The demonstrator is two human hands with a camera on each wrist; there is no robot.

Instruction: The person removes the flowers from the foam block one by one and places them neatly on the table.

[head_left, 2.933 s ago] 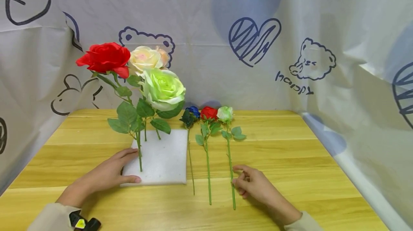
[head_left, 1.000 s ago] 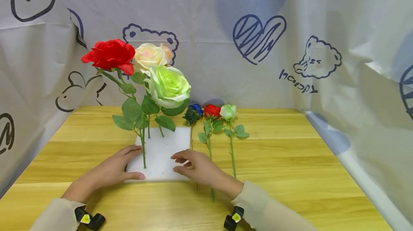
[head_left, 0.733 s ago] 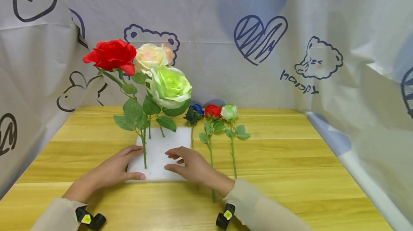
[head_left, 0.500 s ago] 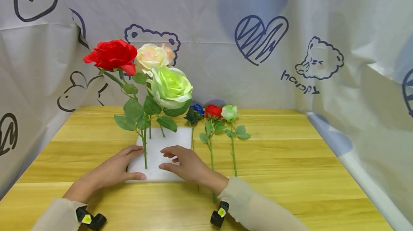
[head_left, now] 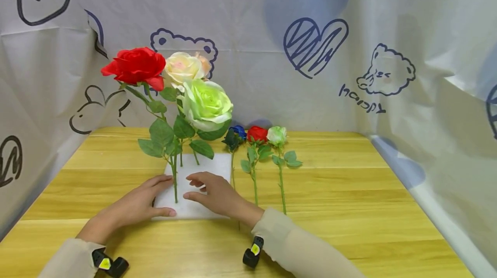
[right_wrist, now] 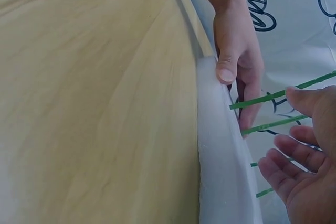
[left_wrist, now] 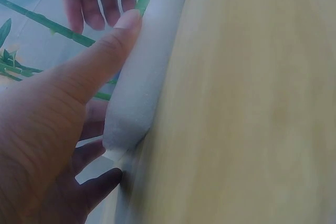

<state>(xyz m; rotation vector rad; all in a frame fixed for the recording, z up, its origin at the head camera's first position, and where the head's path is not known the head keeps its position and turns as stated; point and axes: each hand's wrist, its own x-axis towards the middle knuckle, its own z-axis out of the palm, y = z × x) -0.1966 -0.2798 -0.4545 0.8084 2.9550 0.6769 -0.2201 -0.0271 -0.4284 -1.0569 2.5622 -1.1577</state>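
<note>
A white foam block [head_left: 217,167] lies on the wooden table with tall artificial roses standing in it: a red rose [head_left: 133,66], a cream rose [head_left: 182,67] and a light green rose [head_left: 206,103], with a peach bloom partly hidden behind. My left hand [head_left: 133,202] holds the block's left side, thumb along its front edge and fingers behind, as the left wrist view shows on the foam [left_wrist: 142,77]. Over the block, my right hand [head_left: 215,194] holds nothing; its fingers are loosely bent, close to the front green stem [right_wrist: 262,98].
Right of the block lie three smaller roses in a row: a blue rose [head_left: 237,132], a red rose [head_left: 257,134] and a pale green rose [head_left: 277,135]. My right forearm passes over the lower stems. A white curtain [head_left: 248,23] with drawings hangs behind the table [head_left: 349,192].
My right hand has left the pale green rose's stem at the right and moved left over the block, toward the front standing stem. My left hand stays at the block.
</note>
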